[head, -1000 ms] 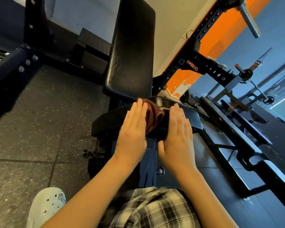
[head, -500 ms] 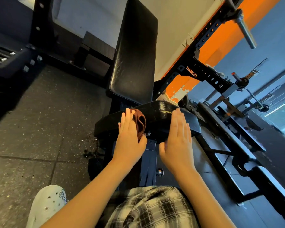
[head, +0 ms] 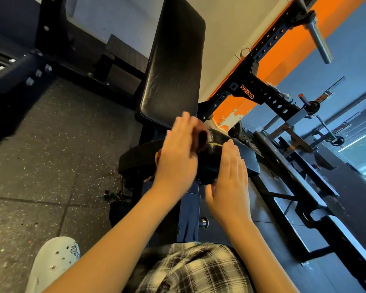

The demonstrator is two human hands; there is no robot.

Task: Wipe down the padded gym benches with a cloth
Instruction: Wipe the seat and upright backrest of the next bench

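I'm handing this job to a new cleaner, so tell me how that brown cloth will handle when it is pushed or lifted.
The brown cloth lies bunched in folds under the left hand, so it is probably floppy and light and would sag if lifted. Pushed across the glossy seat pad, it likely slides easily and crumples unless pressed flat.

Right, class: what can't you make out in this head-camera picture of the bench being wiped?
Head view only:
- cloth: mostly hidden under the left hand.
- left hand's fingertips: motion-blurred.
- seat pad: middle covered by both hands; the right hand hides its own contact.
- backrest pad: top cut off by the upper edge.
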